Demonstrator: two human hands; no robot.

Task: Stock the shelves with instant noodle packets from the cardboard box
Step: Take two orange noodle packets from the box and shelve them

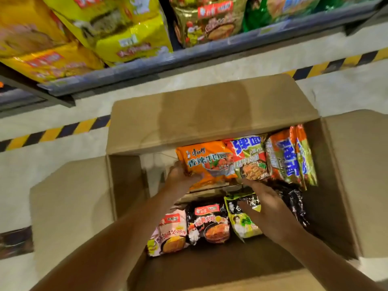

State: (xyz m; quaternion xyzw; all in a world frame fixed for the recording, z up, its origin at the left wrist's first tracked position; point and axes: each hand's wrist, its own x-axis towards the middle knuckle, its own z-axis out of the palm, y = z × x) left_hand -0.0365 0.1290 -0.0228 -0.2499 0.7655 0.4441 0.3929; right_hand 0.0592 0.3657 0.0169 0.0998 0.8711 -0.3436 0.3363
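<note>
An open cardboard box (210, 114) stands on the floor below me, holding several instant noodle packets. My left hand (180, 175) grips the left end of an orange packet (207, 162) at the far side of the box. My right hand (266, 206) reaches in beside it, fingers near the orange packet's lower right edge and over a green-yellow packet (243, 223). A red and green packet (249, 158) and more red-green packets (291, 158) stand to the right. A black packet (207, 221) and a pink packet (170, 236) lie at the near side.
The shelf edge (189, 53) runs across the top, carrying yellow noodle multipacks (117, 28) and a gold-red multipack (212, 19). Black and yellow hazard tape (56, 131) marks the pale floor. The box flaps (69, 206) spread out left and right.
</note>
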